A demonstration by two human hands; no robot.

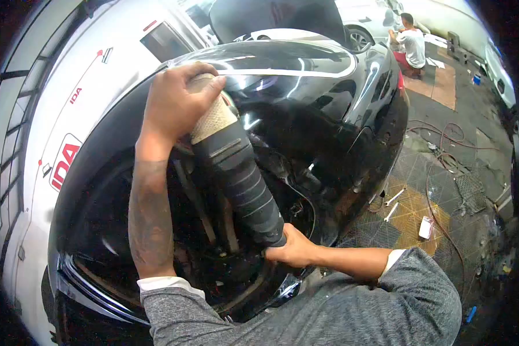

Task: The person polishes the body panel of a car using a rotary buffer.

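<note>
A thick tube [242, 179] lies at a slant in front of me, over a dark opening [207, 213] in a glossy black car [305, 104]. Most of it is black and ribbed, and its far end is pale with a mesh-like texture. My left hand [181, 104] is wrapped over that pale end, thumb across the top. Around the narrower near end closes my right hand [294, 247]. Inside the opening, long bar-like parts show beneath the tube; deep shadow hides most of the rest. I cannot tell whether the tube is attached to anything.
Two wrenches [392, 205] and a small white box [425, 227] lie on the floor tiles to the right. A hose [444, 222] snakes across the floor there. Farther back, another person [410, 46] crouches beside a white car [366, 17]. A white wall [92, 69] stands at left.
</note>
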